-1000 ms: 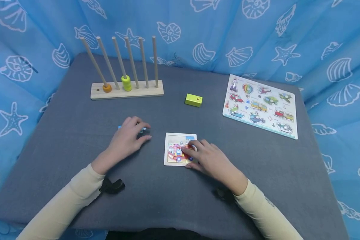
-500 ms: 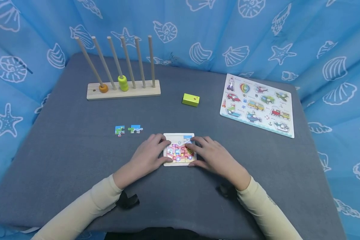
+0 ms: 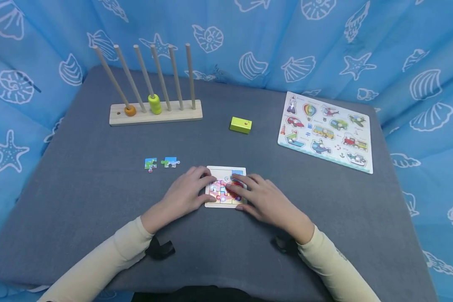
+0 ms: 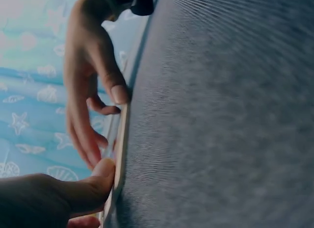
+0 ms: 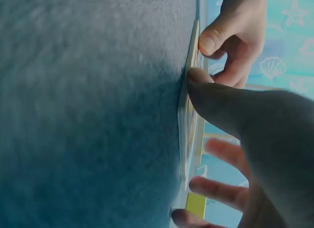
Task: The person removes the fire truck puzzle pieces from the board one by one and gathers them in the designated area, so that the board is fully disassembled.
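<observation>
A small jigsaw puzzle tray [image 3: 222,172] lies in front of the person, with joined red and pink pieces [image 3: 217,188] in its lower part and a blue piece [image 3: 237,172] at its upper right. My left hand [image 3: 185,191] holds the tray's left edge with bent fingers and thumb. My right hand [image 3: 273,205] spreads its fingers over the joined pieces, its thumb at the near right edge. In the left wrist view, the left thumb [image 4: 91,191] rests on the rim. Two loose jigsaw pieces, a left one [image 3: 150,164] and a right one [image 3: 170,162], lie beyond the left hand.
A wooden peg stand [image 3: 156,118] with orange and green beads stands at the back left. A yellow-green block [image 3: 240,125] lies behind the tray. Towards the back right lies a vehicle puzzle board [image 3: 326,132]. A blue shell-patterned curtain [image 3: 264,33] surrounds the grey table [image 3: 226,256].
My left hand has left the loose pieces and come right to the tray's left edge, where it now stays. The right fingers have shifted slightly over the joined pieces.
</observation>
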Demonstrator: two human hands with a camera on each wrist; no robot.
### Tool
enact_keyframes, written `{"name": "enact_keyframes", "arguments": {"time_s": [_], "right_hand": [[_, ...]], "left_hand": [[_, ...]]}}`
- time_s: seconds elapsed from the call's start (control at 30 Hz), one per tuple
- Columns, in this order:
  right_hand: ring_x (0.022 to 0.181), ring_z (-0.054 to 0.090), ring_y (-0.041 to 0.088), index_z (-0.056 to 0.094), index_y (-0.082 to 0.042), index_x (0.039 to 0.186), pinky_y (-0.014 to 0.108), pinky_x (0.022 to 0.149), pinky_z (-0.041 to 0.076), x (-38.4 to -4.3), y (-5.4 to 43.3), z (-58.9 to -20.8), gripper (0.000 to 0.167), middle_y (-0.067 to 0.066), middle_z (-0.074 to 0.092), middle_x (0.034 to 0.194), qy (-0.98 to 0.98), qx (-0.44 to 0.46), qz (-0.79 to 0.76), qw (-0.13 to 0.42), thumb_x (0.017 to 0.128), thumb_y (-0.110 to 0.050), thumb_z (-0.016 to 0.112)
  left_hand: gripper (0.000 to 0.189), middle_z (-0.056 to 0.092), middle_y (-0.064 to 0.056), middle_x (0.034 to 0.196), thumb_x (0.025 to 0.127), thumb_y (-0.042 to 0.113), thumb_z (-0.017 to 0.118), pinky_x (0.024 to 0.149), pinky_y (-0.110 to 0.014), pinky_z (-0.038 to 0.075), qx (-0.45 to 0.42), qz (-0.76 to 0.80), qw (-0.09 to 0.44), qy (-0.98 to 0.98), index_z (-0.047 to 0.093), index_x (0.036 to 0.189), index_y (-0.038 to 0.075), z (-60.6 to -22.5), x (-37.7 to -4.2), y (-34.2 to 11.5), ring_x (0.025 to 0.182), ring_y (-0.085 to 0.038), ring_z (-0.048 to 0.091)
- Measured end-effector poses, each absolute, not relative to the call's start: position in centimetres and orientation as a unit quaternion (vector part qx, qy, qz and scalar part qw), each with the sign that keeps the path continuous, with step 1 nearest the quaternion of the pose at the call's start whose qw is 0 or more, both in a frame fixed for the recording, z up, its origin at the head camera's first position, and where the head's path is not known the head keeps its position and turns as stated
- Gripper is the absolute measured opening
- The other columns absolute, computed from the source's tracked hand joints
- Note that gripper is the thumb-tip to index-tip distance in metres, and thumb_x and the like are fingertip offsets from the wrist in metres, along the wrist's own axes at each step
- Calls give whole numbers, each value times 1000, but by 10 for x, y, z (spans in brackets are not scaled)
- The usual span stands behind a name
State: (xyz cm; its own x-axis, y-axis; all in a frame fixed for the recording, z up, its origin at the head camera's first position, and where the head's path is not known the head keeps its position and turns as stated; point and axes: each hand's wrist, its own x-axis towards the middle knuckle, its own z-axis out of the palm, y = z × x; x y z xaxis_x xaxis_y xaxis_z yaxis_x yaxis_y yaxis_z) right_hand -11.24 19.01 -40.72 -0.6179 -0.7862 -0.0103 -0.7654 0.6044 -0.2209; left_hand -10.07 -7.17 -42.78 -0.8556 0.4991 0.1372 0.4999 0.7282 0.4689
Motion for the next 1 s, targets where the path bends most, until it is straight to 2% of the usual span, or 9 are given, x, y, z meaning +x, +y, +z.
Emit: {"name": "enact_keyframes", "arguments": {"time_s": [0.17, 0.27, 0.43, 0.67, 1.0], "right_hand": [[129, 41, 25, 43, -30, 144, 42, 83, 43, -111, 190, -406, 52, -2, 40, 150, 886, -449, -90, 73, 95, -42, 56], [128, 42, 24, 45, -30, 143, 40, 82, 43, -110, 189, -405, 51, -2, 42, 148, 887, -448, -88, 70, 95, -41, 57], [125, 45, 26, 49, -28, 141, 40, 80, 44, -109, 186, -405, 49, 0, 46, 145, 888, -447, -90, 54, 95, -42, 57], [123, 47, 28, 49, -26, 140, 41, 81, 46, -107, 184, -404, 49, 2, 48, 144, 891, -445, -77, 44, 94, -40, 59], [123, 48, 27, 52, -26, 138, 42, 81, 46, -105, 182, -405, 46, 2, 48, 144, 893, -442, -74, 41, 94, -39, 59]], "left_hand": [[25, 55, -2, 111, 88, 29, 70, 76, -35, 47, -244, -279, -14, -929, 68, 108, 14, -427, -104, -68, 98, -18, 51], [21, 55, -3, 109, 88, 26, 71, 72, -33, 45, -223, -291, -25, -930, 67, 103, 13, -426, -107, -63, 93, -18, 49], [23, 54, -4, 106, 84, 24, 75, 68, -32, 45, -193, -304, -47, -932, 65, 100, 10, -423, -109, -56, 86, -17, 51], [29, 56, -5, 104, 83, 25, 76, 61, -32, 47, -173, -292, -62, -939, 64, 105, 10, -418, -105, -48, 72, -15, 56], [27, 55, -5, 102, 79, 20, 79, 71, -37, 48, -111, -314, -142, -932, 63, 98, 8, -410, -116, -39, 83, -20, 57]]}}
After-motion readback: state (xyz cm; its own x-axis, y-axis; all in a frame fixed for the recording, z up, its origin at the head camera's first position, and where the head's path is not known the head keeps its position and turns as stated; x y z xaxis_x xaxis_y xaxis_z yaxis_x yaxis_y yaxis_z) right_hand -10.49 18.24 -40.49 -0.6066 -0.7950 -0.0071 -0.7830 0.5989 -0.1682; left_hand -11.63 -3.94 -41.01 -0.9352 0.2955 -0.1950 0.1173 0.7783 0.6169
